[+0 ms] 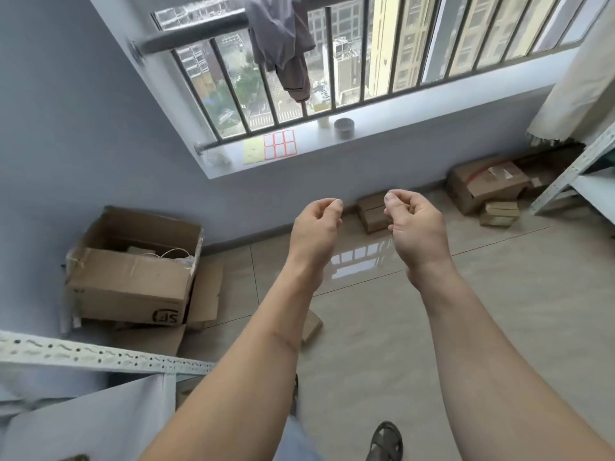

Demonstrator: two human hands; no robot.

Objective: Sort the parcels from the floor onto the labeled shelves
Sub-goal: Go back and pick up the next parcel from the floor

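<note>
- Both hands hung in the air over the tiled floor (416,327), arms stretched forward, below the window sill (332,141).
- The left hand (316,227) had its grip loosely curled — fingers bent inward, empty.
- The right hand (416,224) had the same narrow grip, thumb near the fingertips, holding nothing.
- Parcels lay on the floor under the sill: a small brown parcel (371,211) against the wall just beyond the hands, a larger taped parcel (486,186) to its right, and two small stacked parcels (499,212) in front of that one.
- An open carton (133,271) sat left of the sill against the wall, flat cardboard beside it.
- A shelf frame (565,174) stood right of the sill; another shelf rail (100,356) crossed the lower left.
- A sheet of red-edged labels (280,144) lay on the sill — a cloth (283,38) hung from the window bars above it.
</note>
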